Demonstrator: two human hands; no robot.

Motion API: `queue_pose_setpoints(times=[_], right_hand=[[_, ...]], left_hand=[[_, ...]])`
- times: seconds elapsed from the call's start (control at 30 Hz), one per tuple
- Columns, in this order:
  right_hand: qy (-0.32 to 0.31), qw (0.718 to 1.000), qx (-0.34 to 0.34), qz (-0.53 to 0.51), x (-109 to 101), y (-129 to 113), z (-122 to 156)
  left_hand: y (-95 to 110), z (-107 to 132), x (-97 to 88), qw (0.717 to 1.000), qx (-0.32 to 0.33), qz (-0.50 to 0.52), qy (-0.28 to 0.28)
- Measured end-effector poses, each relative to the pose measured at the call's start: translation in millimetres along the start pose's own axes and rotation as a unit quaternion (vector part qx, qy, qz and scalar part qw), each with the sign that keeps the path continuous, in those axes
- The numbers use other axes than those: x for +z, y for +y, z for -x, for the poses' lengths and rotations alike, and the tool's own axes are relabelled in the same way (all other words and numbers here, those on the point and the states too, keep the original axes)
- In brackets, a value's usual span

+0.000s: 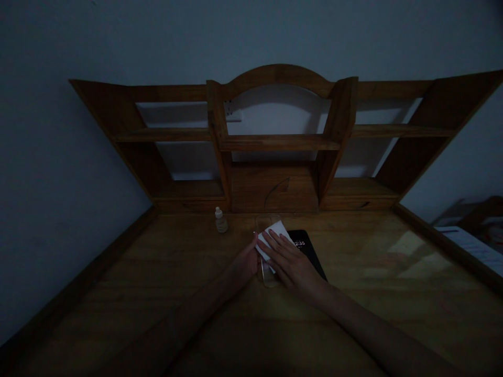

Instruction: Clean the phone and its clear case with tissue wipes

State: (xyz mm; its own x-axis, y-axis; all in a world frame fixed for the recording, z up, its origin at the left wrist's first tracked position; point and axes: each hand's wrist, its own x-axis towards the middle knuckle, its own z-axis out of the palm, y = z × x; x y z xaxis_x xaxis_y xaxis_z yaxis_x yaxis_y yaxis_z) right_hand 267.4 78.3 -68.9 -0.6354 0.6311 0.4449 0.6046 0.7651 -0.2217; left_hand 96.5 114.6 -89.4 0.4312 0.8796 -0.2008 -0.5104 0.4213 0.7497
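A clear phone case (pixel 269 280) lies on the wooden desk in front of me, partly covered by a folded white tissue (pixel 279 228). My left hand (pixel 248 259) grips the case's left edge, its thumb up near the tissue's corner and its other fingers mostly hidden. Across the top of the tissue, my right hand (pixel 288 259) presses it onto the case with outstretched fingers. A black phone (pixel 312 256) with a lit clock on its screen rests just right of the case, partly behind my right hand.
A small white-capped bottle (pixel 221 222) stands left of the case on the desk (pixel 176 262). Along the back rises a wooden shelf unit (pixel 275 186). A raised edge borders the desk on the right, with papers (pixel 471 251) beyond it. The light is dim.
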Motion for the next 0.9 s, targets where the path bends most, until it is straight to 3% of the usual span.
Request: queue_pose_setpoints(times=[0.43,0.67,0.77,0.9], right_hand=[[-0.009,0.998,-0.049,0.023,7.8,7.3,2.5],[-0.040,0.996,-0.073,-0.044,5.8,3.6,2.5],[-0.049,0.990,-0.082,-0.100,5.0,-1.3,2.2],[-0.064,0.977,-0.074,-0.191,-1.2,-11.6,0.6]], left_hand=[[3.6,0.9,-6.0,0.997,-0.042,0.063,-0.011],[-14.9,-7.6,-35.5,0.996,0.034,0.071,0.031],[-11.6,-6.6,-30.4,0.999,0.007,0.032,-0.013],[1.2,1.2,-9.6,0.998,0.026,-0.018,-0.052]])
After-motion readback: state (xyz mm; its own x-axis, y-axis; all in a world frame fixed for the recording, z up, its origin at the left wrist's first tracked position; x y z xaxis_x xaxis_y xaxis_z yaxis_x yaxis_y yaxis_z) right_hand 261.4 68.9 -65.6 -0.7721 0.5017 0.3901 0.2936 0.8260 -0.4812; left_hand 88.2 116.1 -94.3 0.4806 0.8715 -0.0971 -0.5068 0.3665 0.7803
